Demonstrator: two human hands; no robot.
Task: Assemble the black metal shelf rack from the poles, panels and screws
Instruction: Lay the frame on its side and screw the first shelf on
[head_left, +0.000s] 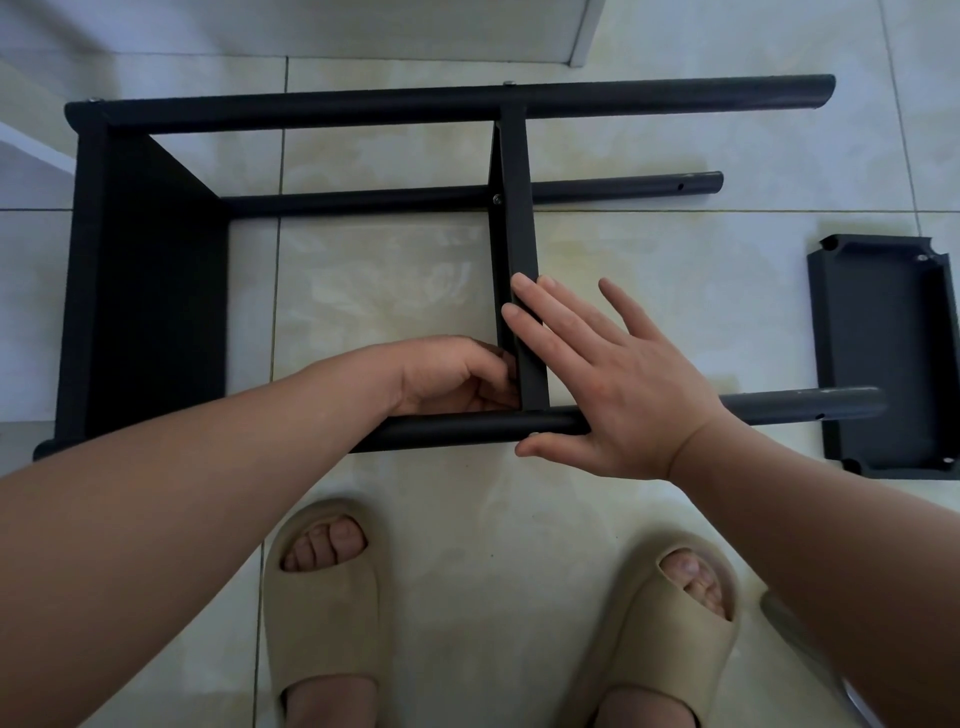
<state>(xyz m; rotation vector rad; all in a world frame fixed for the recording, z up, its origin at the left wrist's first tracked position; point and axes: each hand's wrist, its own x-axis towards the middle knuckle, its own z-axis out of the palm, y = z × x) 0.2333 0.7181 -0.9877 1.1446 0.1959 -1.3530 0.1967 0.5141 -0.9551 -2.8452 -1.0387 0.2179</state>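
Loose panel on floor, right of rack.

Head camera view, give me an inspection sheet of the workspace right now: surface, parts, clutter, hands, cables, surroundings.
surface: pale glossy tiled floor.
job's things: rack lies on its side; end panel and middle panel sit between the far pole and near pole; a loose panel lies apart at the right.
clutter: blurred grey object at lower right, cannot identify.
grips: left hand curled at the middle panel's near corner, contents hidden; right hand flat across middle panel and near pole.
cables: nothing seen.
surroundings: white furniture beyond the rack; beige slippers on the feet.
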